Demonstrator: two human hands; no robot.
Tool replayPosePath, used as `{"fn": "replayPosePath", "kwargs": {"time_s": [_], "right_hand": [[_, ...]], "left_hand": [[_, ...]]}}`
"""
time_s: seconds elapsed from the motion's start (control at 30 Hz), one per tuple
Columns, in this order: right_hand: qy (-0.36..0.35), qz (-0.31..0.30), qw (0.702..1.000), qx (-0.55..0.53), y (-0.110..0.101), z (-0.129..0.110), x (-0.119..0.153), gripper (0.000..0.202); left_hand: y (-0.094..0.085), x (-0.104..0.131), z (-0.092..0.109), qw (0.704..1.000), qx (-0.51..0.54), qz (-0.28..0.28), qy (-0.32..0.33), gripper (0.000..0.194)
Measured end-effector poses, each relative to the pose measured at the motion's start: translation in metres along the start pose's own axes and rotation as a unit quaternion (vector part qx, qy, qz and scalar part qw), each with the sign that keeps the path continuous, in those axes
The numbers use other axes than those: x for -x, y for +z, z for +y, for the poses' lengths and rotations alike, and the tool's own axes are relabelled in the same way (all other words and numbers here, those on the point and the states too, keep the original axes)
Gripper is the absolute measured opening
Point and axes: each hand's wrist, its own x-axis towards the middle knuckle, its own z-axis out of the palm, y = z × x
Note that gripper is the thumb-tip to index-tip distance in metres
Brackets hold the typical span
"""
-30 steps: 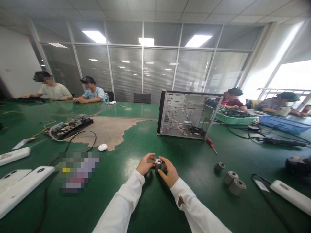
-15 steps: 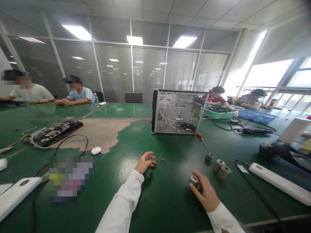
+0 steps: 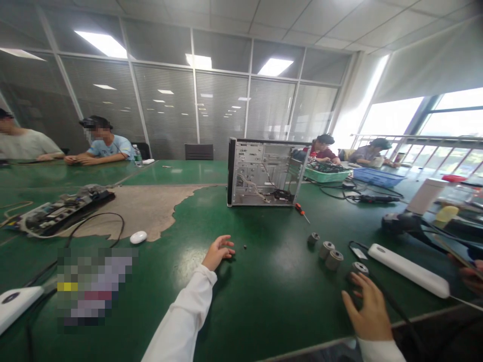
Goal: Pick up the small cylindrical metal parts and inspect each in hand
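My right hand [image 3: 368, 306] is at the right of the green table, fingers apart and thumb spread. Just beyond its fingertips stands a short grey metal cylinder [image 3: 360, 268] with a hole in its top, partly hidden by the fingers. To its left are more such cylinders, a pair [image 3: 334, 260] close together and a smaller one [image 3: 313, 239]. My left hand [image 3: 219, 253] hovers over or rests on the table with loosely bent, parted fingers and nothing in them. A tiny dark piece [image 3: 245, 247] lies right of its fingertips.
An open computer case [image 3: 267, 173] stands ahead, a screwdriver [image 3: 302, 212] beside it. White power strips [image 3: 409, 270] lie at both sides. A circuit assembly [image 3: 68, 208] and white oval case [image 3: 138, 237] sit left. Another person's hand [image 3: 473, 276] shows at the right edge.
My right hand has moved right with the metal cylinder and its fingers have come off it. The cylinder now stands beside the others. The view has turned slightly right; my left hand stays much the same.
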Motion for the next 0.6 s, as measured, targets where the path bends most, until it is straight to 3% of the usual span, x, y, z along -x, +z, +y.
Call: {"fn": "replayPosePath", "kwargs": {"time_s": [0.13,0.23,0.4,0.5,0.6], "right_hand": [[-0.14,-0.203,0.969,-0.01,0.031,-0.064,0.006,0.041],[-0.193,-0.281,0.94,-0.025,0.063,-0.121,-0.003,0.049],[-0.222,-0.289,0.931,-0.013,0.122,-0.191,-0.03,0.057],[-0.245,-0.29,0.925,-0.027,0.144,-0.205,-0.039,0.044],[-0.262,-0.291,0.919,-0.036,0.147,-0.203,-0.038,0.03]], "left_hand": [[-0.001,-0.001,-0.002,1.0,0.007,0.008,0.0,0.045],[-0.003,-0.002,-0.003,1.0,0.024,0.018,0.0,0.045],[-0.004,-0.003,-0.004,0.999,0.031,0.033,-0.003,0.044],[-0.006,-0.003,-0.004,0.998,0.049,0.047,0.002,0.043],[-0.008,-0.002,-0.004,0.996,0.074,0.059,0.005,0.043]]}}
